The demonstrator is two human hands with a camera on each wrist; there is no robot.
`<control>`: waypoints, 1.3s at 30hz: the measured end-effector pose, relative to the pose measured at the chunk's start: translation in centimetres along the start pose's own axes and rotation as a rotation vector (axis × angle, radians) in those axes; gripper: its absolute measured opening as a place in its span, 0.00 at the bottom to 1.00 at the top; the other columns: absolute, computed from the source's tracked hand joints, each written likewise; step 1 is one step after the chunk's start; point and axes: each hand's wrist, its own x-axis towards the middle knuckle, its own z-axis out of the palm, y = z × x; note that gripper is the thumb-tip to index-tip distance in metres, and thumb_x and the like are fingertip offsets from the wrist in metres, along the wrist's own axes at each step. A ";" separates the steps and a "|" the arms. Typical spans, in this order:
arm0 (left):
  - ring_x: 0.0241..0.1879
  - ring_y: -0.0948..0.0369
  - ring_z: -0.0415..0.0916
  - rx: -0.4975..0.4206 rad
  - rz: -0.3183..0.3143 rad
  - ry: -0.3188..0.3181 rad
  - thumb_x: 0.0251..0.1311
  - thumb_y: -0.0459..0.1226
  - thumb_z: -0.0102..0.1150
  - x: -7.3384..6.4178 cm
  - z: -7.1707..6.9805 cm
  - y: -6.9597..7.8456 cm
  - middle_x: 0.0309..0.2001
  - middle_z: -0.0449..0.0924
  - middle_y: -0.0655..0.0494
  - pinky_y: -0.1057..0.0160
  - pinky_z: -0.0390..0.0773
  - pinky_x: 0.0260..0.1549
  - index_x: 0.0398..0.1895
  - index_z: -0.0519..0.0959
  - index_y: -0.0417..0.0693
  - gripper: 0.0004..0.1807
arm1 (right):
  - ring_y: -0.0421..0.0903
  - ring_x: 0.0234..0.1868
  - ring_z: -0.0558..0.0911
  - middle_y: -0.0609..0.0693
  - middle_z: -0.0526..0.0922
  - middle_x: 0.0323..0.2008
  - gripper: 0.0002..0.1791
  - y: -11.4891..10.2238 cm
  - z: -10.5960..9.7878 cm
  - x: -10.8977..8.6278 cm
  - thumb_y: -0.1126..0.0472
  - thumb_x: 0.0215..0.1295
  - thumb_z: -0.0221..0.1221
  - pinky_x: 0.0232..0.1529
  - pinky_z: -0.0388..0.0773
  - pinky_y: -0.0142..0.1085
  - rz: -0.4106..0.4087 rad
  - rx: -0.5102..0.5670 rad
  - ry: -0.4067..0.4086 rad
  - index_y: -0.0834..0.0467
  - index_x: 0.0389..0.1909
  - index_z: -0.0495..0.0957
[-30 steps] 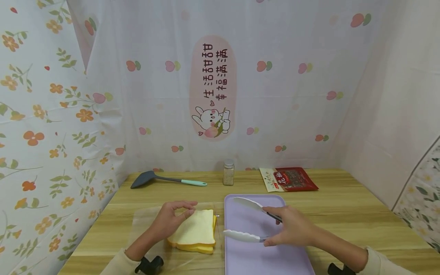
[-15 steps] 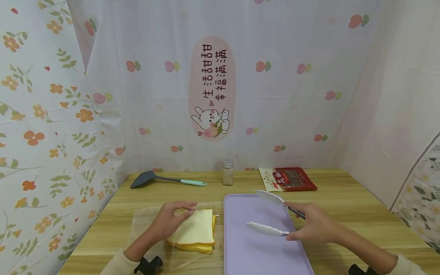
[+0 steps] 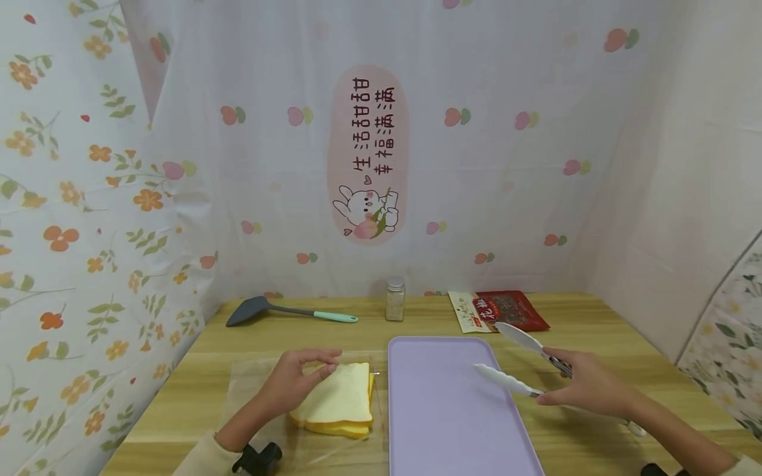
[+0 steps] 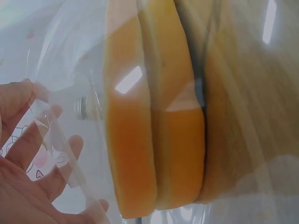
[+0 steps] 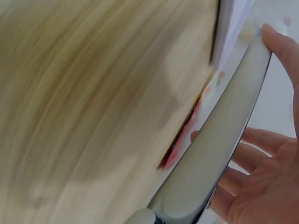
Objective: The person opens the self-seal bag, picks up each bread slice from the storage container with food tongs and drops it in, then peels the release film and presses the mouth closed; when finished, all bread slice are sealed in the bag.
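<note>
Right hand (image 3: pixel 592 387): gripping the tongs (image 3: pixel 506 381), thumb on one arm, fingers on the other, the arms spread wide!
Tongs' spot: at the right edge of the purple tray (image 3: pixel 440 403), lower tip above it; touching, can't tell.
Tongs' feel: light and springy, I'd judge, the tips possibly slippery; mid-arm is the place to hold.
Left hand (image 3: pixel 294 380): thumb and finger pinching the clear bag (image 4: pixel 58 151) (the head view barely gives that away).
Bread (image 3: pixel 339 396): two stacked slices behind the film, likely soft; take the crust sides gently.
Close-ups: left wrist catches both thick crusts; right wrist gets one broad tong arm, while only head shows both tips.
</note>
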 end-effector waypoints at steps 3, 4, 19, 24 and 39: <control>0.56 0.46 0.79 0.010 0.003 -0.003 0.67 0.43 0.60 0.1 -0.1 0.0 0.53 0.83 0.50 0.40 0.75 0.53 0.41 0.87 0.45 0.12 | 0.37 0.24 0.63 0.44 0.66 0.22 0.55 1.5 -0.2 -0.1 0.40 0.45 0.76 0.24 0.64 0.31 0.036 -0.064 0.013 0.76 0.62 0.69; 0.56 0.46 0.79 0.014 0.004 -0.005 0.67 0.43 0.60 0.1 -0.1 0.0 0.53 0.83 0.49 0.40 0.75 0.53 0.41 0.87 0.45 0.12 | 0.40 0.26 0.66 0.47 0.71 0.24 0.54 1.9 -0.3 -0.2 0.40 0.45 0.76 0.26 0.67 0.33 0.039 -0.082 0.019 0.77 0.61 0.69; 0.57 0.44 0.78 0.012 -0.036 -0.056 0.68 0.42 0.60 0.4 -0.3 0.0 0.54 0.83 0.47 0.40 0.75 0.53 0.40 0.87 0.44 0.12 | 0.69 0.49 0.80 0.77 0.78 0.50 0.52 6.5 -1.7 -1.7 0.39 0.51 0.72 0.41 0.80 0.56 0.110 -0.160 -0.006 0.83 0.56 0.69; 0.57 0.44 0.77 0.018 -0.037 -0.059 0.68 0.42 0.61 0.6 -0.3 -0.1 0.54 0.83 0.47 0.40 0.74 0.54 0.40 0.87 0.45 0.11 | 0.67 0.47 0.81 0.76 0.79 0.48 0.54 6.7 -1.6 -1.6 0.39 0.49 0.73 0.39 0.80 0.55 0.118 -0.176 -0.008 0.83 0.56 0.68; 0.58 0.45 0.77 0.015 -0.031 -0.104 0.67 0.39 0.62 0.9 0.0 -0.3 0.54 0.82 0.41 0.41 0.76 0.53 0.39 0.87 0.44 0.09 | 0.54 0.35 0.79 0.64 0.81 0.39 0.58 4.1 -1.7 -0.8 0.36 0.47 0.72 0.30 0.76 0.47 0.157 -0.252 -0.033 0.84 0.57 0.66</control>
